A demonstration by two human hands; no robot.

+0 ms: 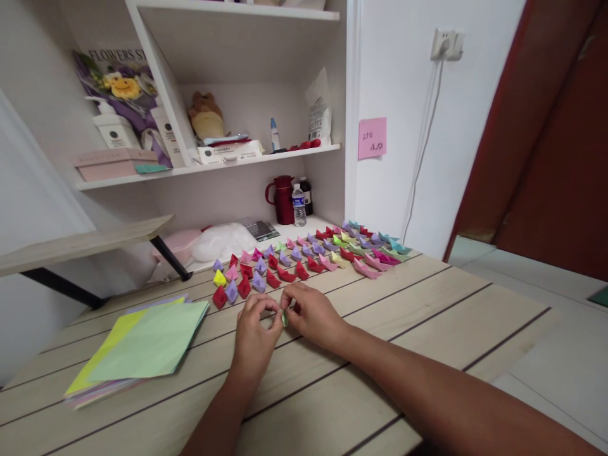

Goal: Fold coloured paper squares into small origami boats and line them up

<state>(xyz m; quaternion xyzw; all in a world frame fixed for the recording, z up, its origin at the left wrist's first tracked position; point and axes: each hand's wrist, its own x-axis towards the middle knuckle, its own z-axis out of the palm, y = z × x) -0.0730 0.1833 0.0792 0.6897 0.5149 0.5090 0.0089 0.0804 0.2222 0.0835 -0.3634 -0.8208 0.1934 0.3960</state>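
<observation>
A small folded piece of light green paper [285, 318] is pinched between my two hands above the table. My left hand [259, 326] grips its left side with thumb and forefinger. From the right, my right hand [311, 311] holds it, fingers bent and closed; much of the paper is hidden behind them. Just beyond my hands stand rows of small folded paper boats [301, 271] in red, purple, pink, yellow, green and blue. To the left lies a stack of coloured paper sheets [156, 345], a light green one on top and a yellow one under it.
The slatted wooden table [380, 373] reaches toward its right edge by the tiled floor. A raised wooden stand [85, 244] with black legs is at the left. Behind are white shelves [228, 168], a red jug [284, 201] and a water bottle [299, 206].
</observation>
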